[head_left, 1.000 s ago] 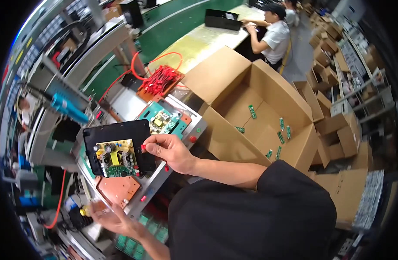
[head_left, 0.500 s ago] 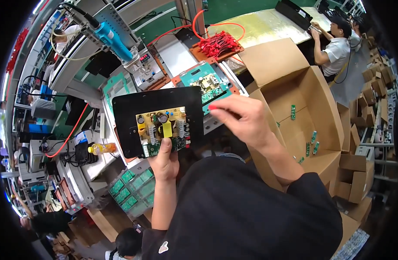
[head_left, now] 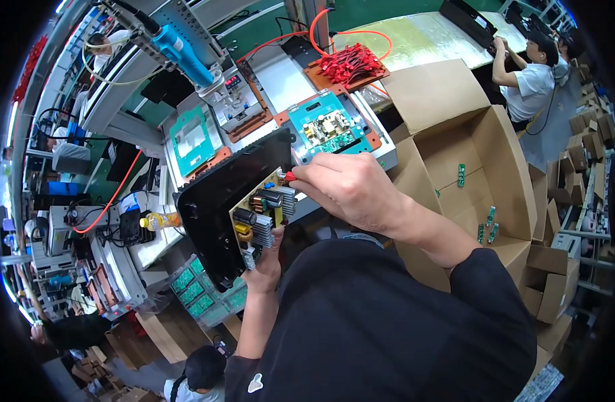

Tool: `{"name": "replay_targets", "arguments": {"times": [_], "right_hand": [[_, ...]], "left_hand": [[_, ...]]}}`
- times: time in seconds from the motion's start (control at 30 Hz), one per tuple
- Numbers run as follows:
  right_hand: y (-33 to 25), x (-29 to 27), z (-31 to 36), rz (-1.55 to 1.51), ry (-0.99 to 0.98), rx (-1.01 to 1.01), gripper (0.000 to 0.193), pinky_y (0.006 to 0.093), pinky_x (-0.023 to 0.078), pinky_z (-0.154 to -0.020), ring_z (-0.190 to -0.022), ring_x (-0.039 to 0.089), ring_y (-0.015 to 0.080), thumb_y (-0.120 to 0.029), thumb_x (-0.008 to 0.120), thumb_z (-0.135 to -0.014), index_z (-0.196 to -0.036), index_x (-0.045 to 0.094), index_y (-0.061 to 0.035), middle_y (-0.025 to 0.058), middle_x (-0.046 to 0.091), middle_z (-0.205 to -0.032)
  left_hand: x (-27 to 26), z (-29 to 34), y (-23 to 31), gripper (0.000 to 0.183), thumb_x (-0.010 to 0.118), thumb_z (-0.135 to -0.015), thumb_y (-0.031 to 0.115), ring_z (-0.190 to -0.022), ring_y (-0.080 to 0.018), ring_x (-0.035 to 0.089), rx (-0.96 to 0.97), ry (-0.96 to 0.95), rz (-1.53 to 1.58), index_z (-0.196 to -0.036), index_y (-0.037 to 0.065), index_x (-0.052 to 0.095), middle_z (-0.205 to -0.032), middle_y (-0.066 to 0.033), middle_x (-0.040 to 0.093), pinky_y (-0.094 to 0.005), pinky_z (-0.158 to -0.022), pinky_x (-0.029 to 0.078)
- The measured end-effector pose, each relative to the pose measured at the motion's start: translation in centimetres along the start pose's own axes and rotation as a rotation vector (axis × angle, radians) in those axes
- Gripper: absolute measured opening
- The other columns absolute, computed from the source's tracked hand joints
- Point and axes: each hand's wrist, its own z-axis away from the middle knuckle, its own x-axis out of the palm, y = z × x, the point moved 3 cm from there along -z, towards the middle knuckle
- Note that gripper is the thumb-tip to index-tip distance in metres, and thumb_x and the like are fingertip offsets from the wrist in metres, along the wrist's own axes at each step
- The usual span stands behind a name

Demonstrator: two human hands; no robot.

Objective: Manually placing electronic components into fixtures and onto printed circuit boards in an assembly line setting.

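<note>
My left hand (head_left: 266, 269) grips the lower edge of a circuit board (head_left: 239, 216) that sits against a black panel (head_left: 210, 201). The board carries capacitors, coils and finned heat sinks. Panel and board are tilted, so the board's face points to the right. At the board's upper right end, my right hand (head_left: 353, 186) is closed in a pinch on a small red connector (head_left: 290, 176). This red piece is at or very close to a white socket on the board; whether it is seated cannot be made out.
A teal fixture (head_left: 337, 110) holding another board lies beyond my hands. Behind it are a pile of red cables (head_left: 351, 65) and a blue electric screwdriver (head_left: 181, 55). At right stands an open cardboard box (head_left: 448, 130) with several small green boards. A co-worker (head_left: 528, 80) sits farther off.
My left hand has turned the panel and board from facing me to a steep tilt. The right hand has moved left and down, bringing the red connector to the board's edge.
</note>
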Motion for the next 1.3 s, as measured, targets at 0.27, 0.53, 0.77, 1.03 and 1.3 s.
{"name": "replay_targets", "arguments": {"times": [0.27, 0.53, 0.77, 1.03, 1.3], "right_hand": [[0.4, 0.4, 0.0, -0.028, 0.048, 0.024, 0.014, 0.0339, 0.051, -0.054, -0.063, 0.065, 0.0232, -0.005, 0.075, -0.082, -0.092, 0.068, 0.0022, 0.0094, 0.064, -0.073], [1.0, 0.3, 0.5, -0.039, 0.046, 0.077, 0.014, 0.0347, 0.052, -0.057, -0.065, 0.066, 0.0249, -0.007, 0.074, -0.084, -0.092, 0.067, 0.0024, 0.0103, 0.064, -0.075], [1.6, 1.7, 1.4, 0.052, 0.043, 0.008, 0.012, 0.0353, 0.052, -0.058, -0.066, 0.065, 0.0235, -0.007, 0.071, -0.082, -0.089, 0.063, -0.001, 0.0075, 0.059, -0.073], [1.9, 2.5, 1.5, 0.01, 0.155, -0.02, 0.017, 0.0344, 0.053, -0.057, -0.067, 0.066, 0.0233, -0.007, 0.073, -0.081, -0.094, 0.065, -0.0008, 0.0077, 0.062, -0.076], [2.3, -0.3, 2.1, -0.03, 0.211, 0.024, 0.021, 0.0328, 0.055, -0.062, -0.07, 0.069, 0.0241, -0.006, 0.077, -0.08, -0.099, 0.069, 0.0001, 0.0099, 0.069, -0.082]], "left_hand": [[-0.1, -0.4, 0.2, 0.055, 0.075, -0.087, 0.001, -0.111, -0.0159, 0.057, 0.011, -0.008, -0.135, -0.136, 0.001, 0.048, -0.126, -0.0068, 0.057, -0.0333, -0.097, 0.048], [0.9, -0.8, -0.4, 0.061, 0.077, -0.086, 0.002, -0.112, -0.0197, 0.058, -0.275, -0.011, 0.239, -0.138, 0.002, 0.046, -0.13, -0.008, 0.055, -0.0353, -0.1, 0.047], [-2.0, -0.8, -1.0, 0.047, 0.077, -0.087, 0.009, -0.113, -0.0196, 0.059, 0.11, -0.206, -0.585, -0.129, -0.003, 0.058, -0.129, -0.0117, 0.062, -0.0373, -0.104, 0.042], [-2.4, -1.3, -1.8, 0.053, 0.077, -0.087, 0.006, -0.111, -0.0212, 0.058, 0.187, -0.208, -0.619, -0.133, -0.002, 0.052, -0.126, -0.0113, 0.06, -0.0365, -0.098, 0.046], [1.6, -2.4, 1.0, 0.043, 0.077, -0.085, 0.001, -0.104, -0.0173, 0.061, -0.001, -0.203, -0.187, -0.125, 0.0, 0.059, -0.117, -0.0071, 0.064, -0.0333, -0.091, 0.049]]}}
